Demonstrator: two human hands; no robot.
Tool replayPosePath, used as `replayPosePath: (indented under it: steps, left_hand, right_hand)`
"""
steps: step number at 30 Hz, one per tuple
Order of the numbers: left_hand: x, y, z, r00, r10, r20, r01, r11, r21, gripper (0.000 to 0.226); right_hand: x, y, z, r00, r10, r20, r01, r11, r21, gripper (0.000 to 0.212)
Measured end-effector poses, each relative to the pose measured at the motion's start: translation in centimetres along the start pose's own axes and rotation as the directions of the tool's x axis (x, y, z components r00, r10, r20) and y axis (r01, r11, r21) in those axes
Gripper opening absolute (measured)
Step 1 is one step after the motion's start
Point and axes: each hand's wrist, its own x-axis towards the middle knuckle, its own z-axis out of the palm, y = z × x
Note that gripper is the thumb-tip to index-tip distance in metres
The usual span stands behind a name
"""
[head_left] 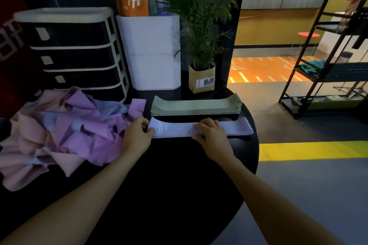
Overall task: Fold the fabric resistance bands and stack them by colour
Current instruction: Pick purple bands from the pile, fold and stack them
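A pale lilac fabric band [201,128] lies lengthwise left to right on the black round worktop [179,175]; left hand [137,135] pinches its near end, right hand [211,132] presses flat mid-length, nearer the free end.

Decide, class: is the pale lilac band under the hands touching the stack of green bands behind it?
Apart. The head view shows a dark strip of table running between the lilac band and the green stack along their length.
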Motion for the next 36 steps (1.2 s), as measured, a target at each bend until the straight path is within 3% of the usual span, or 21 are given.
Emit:
replayPosePath:
  steps: [6,14,36]
  left_hand:
    - [-1.0,-0.6,-0.5,0.989,0.148,-0.012,-0.149,0.985,-0.086,0.022]
    - [-1.5,-2.5,-0.3,0.938,0.346,-0.009,-0.346,0.938,0.009,0.041]
    - [-1.3,-2.9,0.2,0.947,0.321,-0.015,-0.321,0.947,-0.020,0.034]
  right_hand:
    - [0.0,0.1,0.5,0.999,-0.002,-0.039,0.001,1.000,-0.023,0.030]
    - [0.0,0.1,0.8,0.999,-0.012,-0.052,0.010,0.999,-0.036,0.029]
    - [-0.1,0.1,0.8,0.998,-0.054,-0.042,0.049,0.992,-0.114,0.028]
